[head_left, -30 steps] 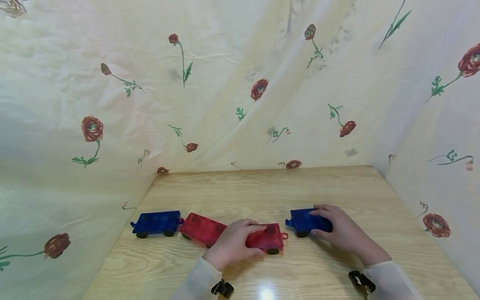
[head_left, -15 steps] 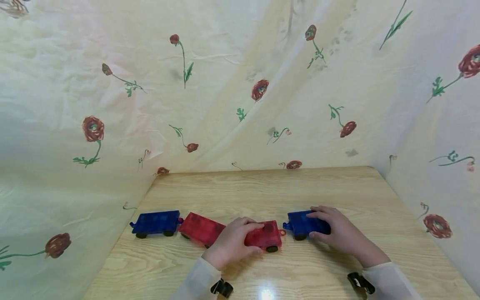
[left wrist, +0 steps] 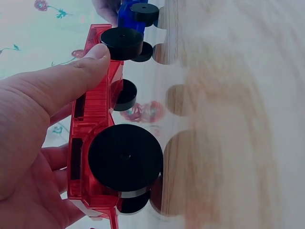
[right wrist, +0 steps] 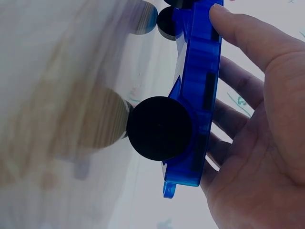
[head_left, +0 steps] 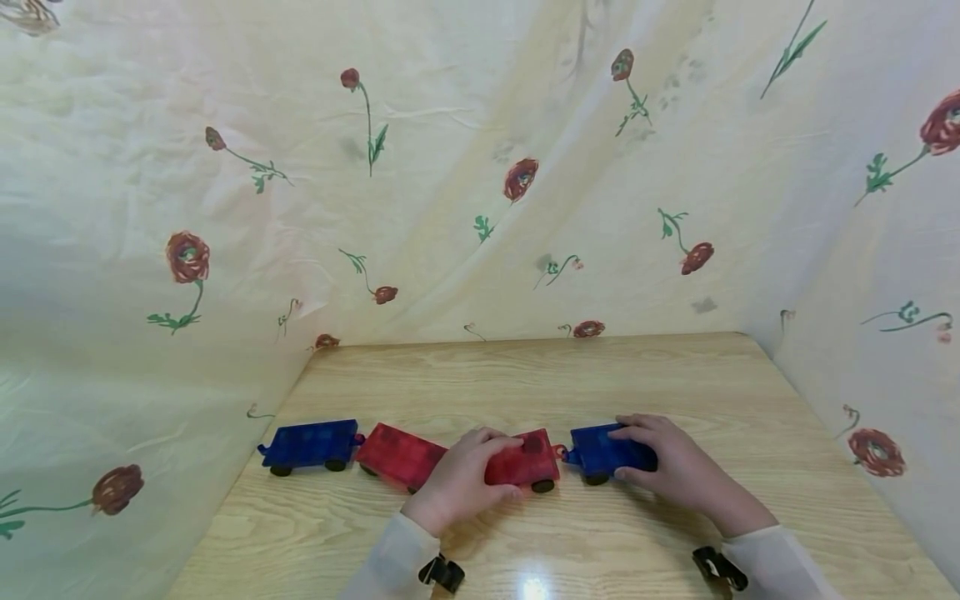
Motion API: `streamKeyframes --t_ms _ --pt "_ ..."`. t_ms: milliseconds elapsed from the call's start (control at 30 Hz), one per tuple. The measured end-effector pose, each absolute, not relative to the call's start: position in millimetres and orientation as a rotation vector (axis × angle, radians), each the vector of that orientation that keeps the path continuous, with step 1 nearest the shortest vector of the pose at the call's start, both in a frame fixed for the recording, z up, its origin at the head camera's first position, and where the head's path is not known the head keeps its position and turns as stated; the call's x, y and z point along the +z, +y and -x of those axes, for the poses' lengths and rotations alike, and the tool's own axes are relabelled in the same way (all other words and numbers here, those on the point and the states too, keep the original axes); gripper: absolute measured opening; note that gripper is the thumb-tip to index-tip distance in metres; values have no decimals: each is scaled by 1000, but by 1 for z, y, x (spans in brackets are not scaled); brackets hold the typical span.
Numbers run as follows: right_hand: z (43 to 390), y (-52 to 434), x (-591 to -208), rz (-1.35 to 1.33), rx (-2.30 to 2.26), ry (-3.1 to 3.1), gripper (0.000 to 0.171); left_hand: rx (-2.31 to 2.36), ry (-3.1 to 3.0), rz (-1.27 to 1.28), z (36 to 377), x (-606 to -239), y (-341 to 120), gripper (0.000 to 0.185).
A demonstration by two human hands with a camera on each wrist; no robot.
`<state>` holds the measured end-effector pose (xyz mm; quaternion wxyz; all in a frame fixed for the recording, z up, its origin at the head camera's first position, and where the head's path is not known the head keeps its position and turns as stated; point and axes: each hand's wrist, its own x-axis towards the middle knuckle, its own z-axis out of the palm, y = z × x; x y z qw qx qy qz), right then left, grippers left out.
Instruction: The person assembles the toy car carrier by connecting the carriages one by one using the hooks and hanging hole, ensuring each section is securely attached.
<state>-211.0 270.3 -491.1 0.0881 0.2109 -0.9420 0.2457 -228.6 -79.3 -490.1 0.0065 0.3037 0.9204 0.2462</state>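
My left hand [head_left: 463, 479] grips a red toy train car [left wrist: 97, 112] with black wheels, thumb on its near side and fingers on the far side. To its right, my right hand [head_left: 670, 461] grips a blue toy car [right wrist: 198, 90] the same way. The red car's ring and the blue car's hook meet between them; whether they are linked I cannot tell. Left of my left hand a second red car [head_left: 401, 454] stands at an angle, its near end partly hidden by the hand. Its other end meets a second blue car [head_left: 312, 444] at the far left.
All the cars stand on a light wooden table [head_left: 525, 383]. A cream cloth [head_left: 450, 208] with a flower print hangs behind it and along both sides. A black clip [head_left: 442, 573] sits at my left wrist and another black clip [head_left: 720, 568] at my right.
My right hand has moved the blue car slightly left. My left hand has shifted the held red car slightly up and left, and the gap between their ends has closed.
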Motion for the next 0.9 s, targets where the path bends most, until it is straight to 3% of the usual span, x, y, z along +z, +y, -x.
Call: streamKeyframes --t_ms 900 --pt "207 261 -488 -621 708 -2824 52 752 2904 -980 229 -491 -78 65"
